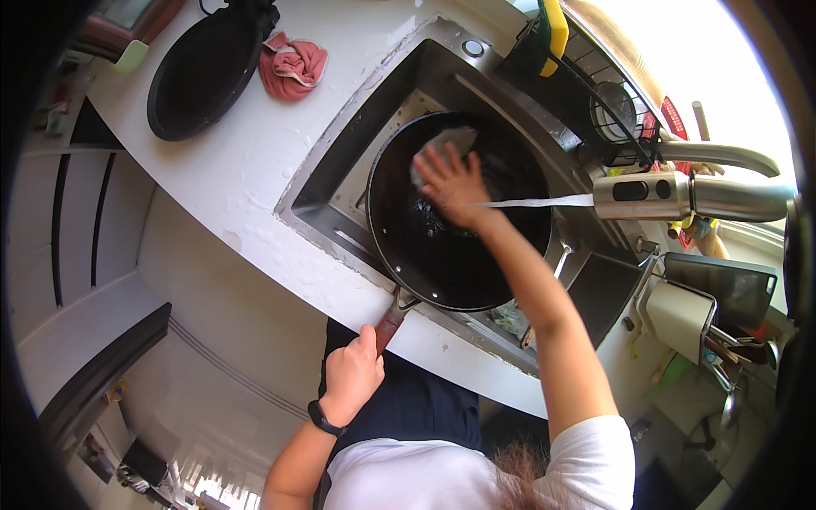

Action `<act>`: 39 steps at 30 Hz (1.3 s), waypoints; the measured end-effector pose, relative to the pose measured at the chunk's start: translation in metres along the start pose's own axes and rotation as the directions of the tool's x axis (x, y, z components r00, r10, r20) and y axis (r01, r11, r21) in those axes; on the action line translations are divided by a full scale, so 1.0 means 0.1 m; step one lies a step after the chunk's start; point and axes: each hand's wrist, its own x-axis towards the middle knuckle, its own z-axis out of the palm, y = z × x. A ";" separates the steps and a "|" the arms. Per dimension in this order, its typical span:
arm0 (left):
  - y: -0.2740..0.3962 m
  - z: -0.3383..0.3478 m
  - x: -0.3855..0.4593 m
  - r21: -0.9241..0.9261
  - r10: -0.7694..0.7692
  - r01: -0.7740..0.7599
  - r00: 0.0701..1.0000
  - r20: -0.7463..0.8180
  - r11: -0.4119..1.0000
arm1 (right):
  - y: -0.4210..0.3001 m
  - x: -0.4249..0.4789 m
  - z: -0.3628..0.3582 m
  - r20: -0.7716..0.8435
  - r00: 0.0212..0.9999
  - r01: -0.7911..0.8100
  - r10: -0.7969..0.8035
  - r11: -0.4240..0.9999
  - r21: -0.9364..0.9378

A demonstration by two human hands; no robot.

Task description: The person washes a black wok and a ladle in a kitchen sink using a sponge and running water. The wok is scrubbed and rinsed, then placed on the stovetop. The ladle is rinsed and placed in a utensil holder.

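A black wok rests in the stainless-steel sink, its handle jutting over the front edge. My left hand is wrapped around the wok's reddish-brown handle. Inside the wok, my right hand lies flat with fingers spread, pressing a pale, thin cloth against the inner wall. Its fingers are slightly blurred. From the steel faucet, a stream of water falls onto the right hand near the wrist. Part of the cloth is hidden under the fingers.
On the counter at left lie a round black pan and a crumpled pink cloth. A black wire rack holds a yellow-green sponge behind the sink. At right stands a utensil holder. A spoon lies beside the wok.
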 end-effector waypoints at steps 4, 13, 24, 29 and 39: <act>0.00 0.09 -0.01 -0.029 -0.012 0.011 0.998 -0.055 1.000 | 0.72 -0.60 -0.23 0.058 0.998 0.037 -0.025 0.973 -0.229; 0.02 0.00 0.01 -0.013 0.013 -0.013 1.000 0.011 1.000 | -0.54 -0.66 -0.24 0.358 0.908 -0.040 -0.218 0.806 0.590; 0.07 0.06 -0.03 0.023 0.016 -0.015 0.998 -0.060 1.000 | 0.13 -1.29 -0.20 0.581 0.812 0.003 -0.055 0.996 0.089; 0.11 -0.02 0.00 0.014 -0.005 0.004 1.000 0.016 1.000 | -0.55 -0.40 -0.02 0.183 0.978 -0.029 -0.096 0.813 0.581; 0.08 0.07 -0.02 -0.001 0.009 -0.009 0.998 -0.058 1.000 | 0.60 -1.37 -0.35 0.395 0.915 -0.010 0.080 0.984 -0.176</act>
